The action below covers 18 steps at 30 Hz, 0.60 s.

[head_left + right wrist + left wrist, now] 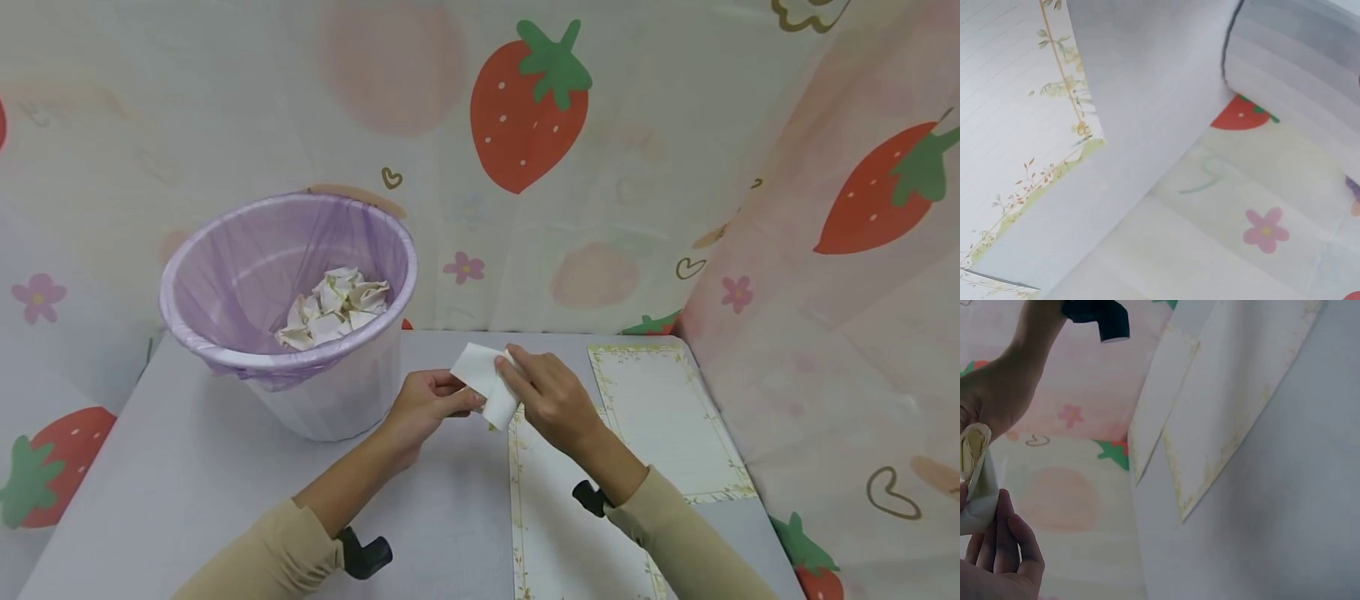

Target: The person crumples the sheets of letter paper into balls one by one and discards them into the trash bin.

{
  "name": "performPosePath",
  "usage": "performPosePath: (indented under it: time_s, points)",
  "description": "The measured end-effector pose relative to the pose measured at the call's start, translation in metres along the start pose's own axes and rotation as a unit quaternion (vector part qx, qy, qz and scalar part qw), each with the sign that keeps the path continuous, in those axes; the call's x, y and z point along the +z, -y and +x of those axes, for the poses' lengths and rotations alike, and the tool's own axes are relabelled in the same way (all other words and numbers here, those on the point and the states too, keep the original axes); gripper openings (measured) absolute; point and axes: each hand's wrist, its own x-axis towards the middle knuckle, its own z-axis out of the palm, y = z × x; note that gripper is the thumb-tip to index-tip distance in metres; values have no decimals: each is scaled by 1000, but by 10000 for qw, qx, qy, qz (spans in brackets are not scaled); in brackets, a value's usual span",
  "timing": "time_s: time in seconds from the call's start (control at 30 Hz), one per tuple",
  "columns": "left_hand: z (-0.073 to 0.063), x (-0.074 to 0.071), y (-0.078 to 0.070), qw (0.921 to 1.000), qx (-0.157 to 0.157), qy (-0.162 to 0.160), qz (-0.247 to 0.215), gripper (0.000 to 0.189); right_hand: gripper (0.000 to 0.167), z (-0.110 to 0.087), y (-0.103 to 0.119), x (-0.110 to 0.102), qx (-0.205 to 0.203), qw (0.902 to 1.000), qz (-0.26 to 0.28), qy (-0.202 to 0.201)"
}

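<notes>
A folded, partly rolled piece of white paper (pixel 480 371) is held above the table between both hands. My left hand (pixel 426 408) pinches its lower left part between thumb and fingers. From the right, my right hand (pixel 553 400) grips the upper right part, with fingers and thumb on either side. In the left wrist view the paper (pixel 984 503) shows an open, rolled end with layers inside. There the left hand (pixel 1010 553) is below it and the right hand (pixel 997 394) above. Neither hand appears in the right wrist view.
A white bin (pixel 330 408) with a purple liner (pixel 225 292) stands left of the hands, holding several crumpled papers (pixel 330 308). Two flower-bordered sheets, a near sheet (pixel 577 525) and a far sheet (pixel 660 408), lie on the table's right. Strawberry-printed cloth (pixel 645 167) hangs behind.
</notes>
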Motion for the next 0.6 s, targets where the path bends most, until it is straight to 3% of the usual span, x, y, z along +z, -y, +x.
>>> performPosePath:
  time_s: [0.1,0.2,0.47,0.6]
  points:
    - [-1,-1,-3,9997,41,225,16,32,30,-1,-2,0,22,10000,-78,30]
    - [-3,1,-5,9997,-19,185,129,33,29,-1,-1,0,23,9999,-121,69]
    - [-5,10,3,9975,-95,-523,463,42,23,2,8,2,34,9982,-382,459]
    - [-5,9,4,9960,17,-770,459,40,39,3,11,1,295,9980,-55,548]
